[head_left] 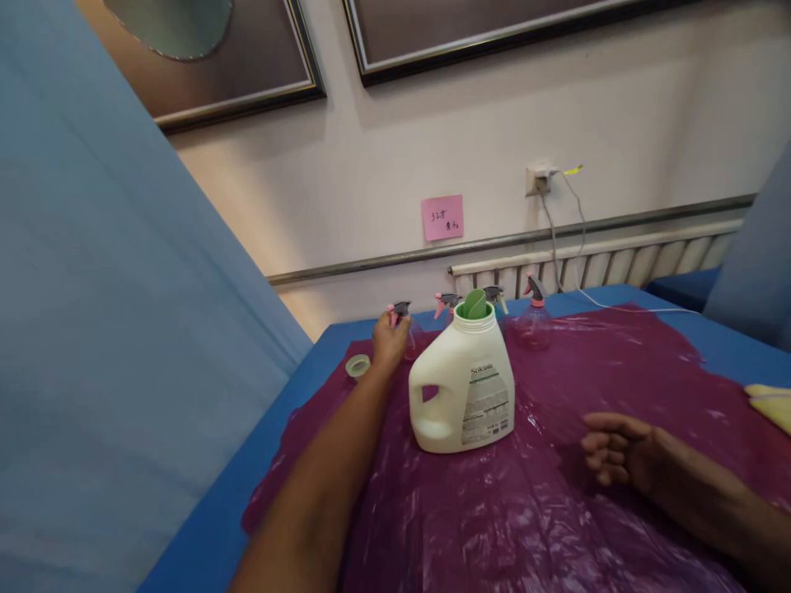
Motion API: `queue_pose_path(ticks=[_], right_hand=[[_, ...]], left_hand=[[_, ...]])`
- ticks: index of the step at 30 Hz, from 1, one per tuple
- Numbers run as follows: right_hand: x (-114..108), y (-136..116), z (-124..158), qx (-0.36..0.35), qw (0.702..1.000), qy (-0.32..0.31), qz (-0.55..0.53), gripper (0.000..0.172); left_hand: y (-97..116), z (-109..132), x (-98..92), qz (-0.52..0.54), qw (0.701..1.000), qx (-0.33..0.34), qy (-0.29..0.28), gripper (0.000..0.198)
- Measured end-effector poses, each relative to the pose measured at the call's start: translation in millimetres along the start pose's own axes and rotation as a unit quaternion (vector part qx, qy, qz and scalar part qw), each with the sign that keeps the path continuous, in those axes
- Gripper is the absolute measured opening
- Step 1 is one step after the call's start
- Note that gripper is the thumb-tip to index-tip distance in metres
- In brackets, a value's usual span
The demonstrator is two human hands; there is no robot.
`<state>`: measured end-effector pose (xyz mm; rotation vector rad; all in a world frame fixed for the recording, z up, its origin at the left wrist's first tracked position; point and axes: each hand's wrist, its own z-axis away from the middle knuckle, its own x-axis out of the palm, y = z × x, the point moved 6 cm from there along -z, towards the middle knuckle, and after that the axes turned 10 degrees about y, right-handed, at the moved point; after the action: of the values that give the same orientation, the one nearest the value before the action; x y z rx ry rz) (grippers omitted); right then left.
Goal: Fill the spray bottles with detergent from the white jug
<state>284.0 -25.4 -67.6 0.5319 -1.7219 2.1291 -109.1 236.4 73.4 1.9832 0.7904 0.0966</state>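
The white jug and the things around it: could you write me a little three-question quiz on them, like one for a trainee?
1. What does the left hand touch?
A: the wall socket
B: a spray bottle
C: the pink note

2. True or false: the white jug stands upright.

3. Fill in the colour: the insert in the jug's mouth is ____.

Key: 1 B; 2 true; 3 green.

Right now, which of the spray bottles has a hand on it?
The leftmost spray bottle: the left hand grips it near its pink-and-grey head, while neither hand touches the other three.
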Motion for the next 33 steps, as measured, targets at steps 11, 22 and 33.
queue_pose_path(ticks=[11,22,33], right_hand=[[-1,-5,2,-0.009,1.0,-0.011,0.021,0.061],[79,-48,46,-0.102,0.963,-0.034,0.247,0.052],[245,38,-11,-0.188,0.96,0.039,0.201,0.087]], left_hand=[[1,26,-42.9,0.044,0.998,-0.02,0.035,0.041],[53,139,-86.3,0.176,0.979,-0.003,-0.106,0.03],[44,162,-109.9,0.119,0.972,0.162,-0.125,0.024]])
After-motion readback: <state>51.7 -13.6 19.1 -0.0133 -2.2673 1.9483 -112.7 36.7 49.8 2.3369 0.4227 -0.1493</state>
